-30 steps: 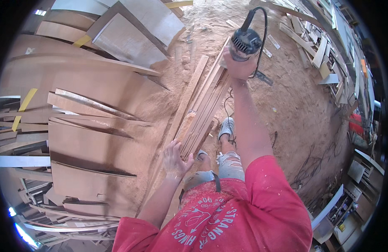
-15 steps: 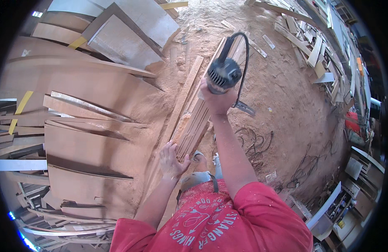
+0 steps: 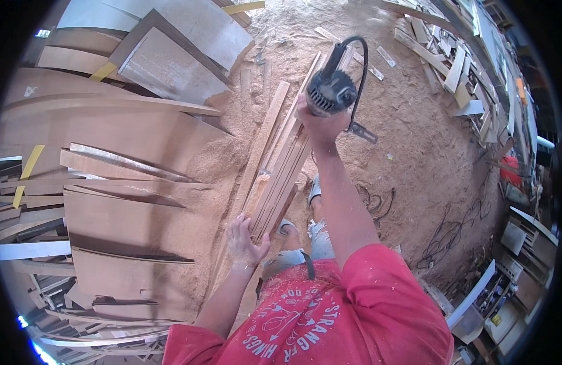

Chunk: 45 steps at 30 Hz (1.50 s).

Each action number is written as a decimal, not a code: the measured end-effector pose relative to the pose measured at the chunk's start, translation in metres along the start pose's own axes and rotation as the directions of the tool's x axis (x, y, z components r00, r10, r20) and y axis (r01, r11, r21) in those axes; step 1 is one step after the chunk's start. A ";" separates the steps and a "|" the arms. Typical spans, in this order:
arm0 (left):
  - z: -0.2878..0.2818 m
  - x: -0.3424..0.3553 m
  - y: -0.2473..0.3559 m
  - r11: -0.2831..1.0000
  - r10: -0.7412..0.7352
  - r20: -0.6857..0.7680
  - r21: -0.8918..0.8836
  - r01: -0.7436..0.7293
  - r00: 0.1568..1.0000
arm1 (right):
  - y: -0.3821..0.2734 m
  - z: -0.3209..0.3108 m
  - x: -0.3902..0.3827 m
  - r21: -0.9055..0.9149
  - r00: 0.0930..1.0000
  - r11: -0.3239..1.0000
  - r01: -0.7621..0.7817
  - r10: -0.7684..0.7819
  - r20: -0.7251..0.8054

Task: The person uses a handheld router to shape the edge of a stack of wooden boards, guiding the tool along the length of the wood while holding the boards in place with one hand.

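Observation:
My right hand is closed round a black power tool with a vented motor housing, which looks like a trim router. It stands over the far half of a bundle of long narrow wood strips; its base is hidden under my hand. A cord loops from its top, and a metal guide piece sticks out at its right. My left hand lies with fingers and thumb apart at the near end of the strips, its fingertips against the wood. Shavings sit along the strips' left side.
Sawdust covers the floor. Large boards lean in stacks at the left. Wood offcuts are heaped at the far right. Loose dark cable curls on the floor to my right. My feet stand close beside the strips.
My right hand has moved the trim router a little farther away along the strips. My left hand stays at their near end. The whole view has shifted slightly.

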<state>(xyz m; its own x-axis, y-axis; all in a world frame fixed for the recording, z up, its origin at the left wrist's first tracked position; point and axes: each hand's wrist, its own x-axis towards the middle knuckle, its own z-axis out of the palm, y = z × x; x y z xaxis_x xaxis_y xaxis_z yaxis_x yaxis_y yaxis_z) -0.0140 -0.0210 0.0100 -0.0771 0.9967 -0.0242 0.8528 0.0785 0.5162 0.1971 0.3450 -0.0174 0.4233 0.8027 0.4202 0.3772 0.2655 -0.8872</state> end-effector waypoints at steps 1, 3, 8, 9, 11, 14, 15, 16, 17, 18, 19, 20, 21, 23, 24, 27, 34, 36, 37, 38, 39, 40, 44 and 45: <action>0.000 -0.001 -0.001 1.000 0.003 -0.008 -0.014 -0.003 1.000 | -0.003 0.003 0.010 0.022 0.999 0.999 0.036 -0.035 -0.009; 0.001 0.000 0.000 1.000 -0.001 -0.005 -0.011 0.001 1.000 | -0.005 0.006 0.033 0.062 1.000 0.998 0.011 -0.009 -0.026; 0.001 -0.001 -0.001 1.000 -0.017 -0.005 0.019 0.017 1.000 | 0.000 0.016 0.092 0.188 0.997 0.982 -0.002 0.016 -0.071; 0.001 -0.001 0.000 0.999 -0.016 0.005 0.037 0.016 1.000 | 0.006 0.017 0.103 0.126 0.997 0.992 0.029 -0.020 -0.074; 0.000 -0.001 0.000 0.998 -0.026 0.015 0.059 0.025 1.000 | 0.020 0.021 0.126 0.028 0.987 0.991 0.128 -0.125 -0.099; -0.001 -0.004 -0.002 0.997 -0.047 0.032 0.066 0.044 0.998 | 0.026 0.027 0.145 -0.042 0.991 0.995 0.095 -0.099 -0.094; -0.001 -0.004 -0.002 0.997 -0.033 0.030 0.072 0.031 0.999 | 0.032 0.027 0.153 -0.067 0.991 0.994 0.090 -0.096 -0.095; 0.000 -0.004 -0.003 0.997 -0.019 0.028 0.078 0.017 0.999 | 0.038 0.027 0.159 -0.093 0.991 0.992 0.083 -0.092 -0.094; 0.000 -0.005 -0.002 0.996 -0.027 0.022 0.081 0.025 0.999 | 0.038 0.029 0.162 -0.106 0.991 0.991 0.084 -0.094 -0.097; -0.001 -0.006 -0.003 0.996 -0.022 0.008 0.081 0.021 1.000 | 0.036 0.031 0.162 -0.089 0.986 0.990 0.111 -0.121 -0.112; -0.001 -0.008 -0.004 0.997 -0.014 -0.006 0.082 0.015 1.000 | 0.035 0.033 0.162 -0.074 0.980 0.987 0.140 -0.149 -0.129; -0.003 -0.007 -0.002 0.996 -0.018 -0.008 0.083 0.018 1.000 | 0.035 0.033 0.164 -0.064 0.973 0.983 0.170 -0.178 -0.146; -0.003 -0.005 0.000 0.998 -0.035 -0.001 0.054 0.035 0.999 | 0.035 0.031 0.165 -0.117 0.982 0.985 0.128 -0.142 -0.124; -0.003 -0.004 0.002 0.999 -0.042 0.002 0.021 0.042 0.999 | 0.032 0.027 0.166 -0.151 0.988 0.983 0.107 -0.122 -0.095; -0.003 -0.003 0.002 0.999 -0.040 -0.002 0.012 0.040 0.999 | 0.031 0.022 0.163 -0.134 0.988 0.983 0.125 -0.136 -0.078; -0.001 -0.003 0.001 1.000 -0.029 -0.011 0.002 0.029 1.000 | 0.013 0.013 0.122 -0.163 0.999 0.986 -0.037 0.039 0.009; 0.003 -0.002 0.001 1.000 -0.027 -0.051 0.014 0.028 0.998 | -0.095 -0.015 -0.011 -0.143 0.967 0.958 -0.250 0.255 0.018; 0.005 0.001 0.003 1.000 -0.010 -0.056 0.015 0.011 0.998 | -0.105 -0.024 -0.043 -0.077 0.958 0.957 -0.280 0.284 0.043; 0.005 0.003 0.005 1.000 -0.009 -0.058 0.022 0.011 0.998 | -0.108 -0.026 -0.056 -0.077 0.961 0.959 -0.273 0.276 0.026; 0.004 0.003 0.004 1.000 0.004 -0.060 0.024 -0.003 0.998 | -0.112 -0.024 -0.071 -0.023 0.960 0.960 -0.279 0.279 0.023; 0.004 0.004 0.004 1.000 0.005 -0.064 0.011 -0.004 0.998 | -0.111 -0.026 -0.082 0.027 0.958 0.958 -0.285 0.285 0.018; 0.004 0.004 0.004 1.000 0.004 -0.068 0.000 -0.004 0.998 | -0.109 -0.028 -0.090 0.029 0.959 0.959 -0.283 0.283 0.005; 0.003 0.002 0.003 1.000 0.013 -0.052 0.002 -0.013 0.999 | -0.105 -0.027 -0.104 -0.065 0.974 0.972 -0.228 0.227 -0.010; 0.003 0.002 0.006 1.000 0.007 -0.055 0.007 -0.007 0.998 | -0.100 -0.028 -0.102 -0.074 0.982 0.979 -0.191 0.190 -0.019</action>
<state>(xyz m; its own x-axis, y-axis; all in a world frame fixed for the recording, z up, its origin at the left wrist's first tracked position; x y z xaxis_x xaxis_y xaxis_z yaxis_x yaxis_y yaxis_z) -0.0074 -0.0181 0.0110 -0.0993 0.9947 0.0261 0.8567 0.0721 0.5107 0.1389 0.2215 0.0334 0.5026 0.8283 0.2478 0.3498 0.0672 -0.9344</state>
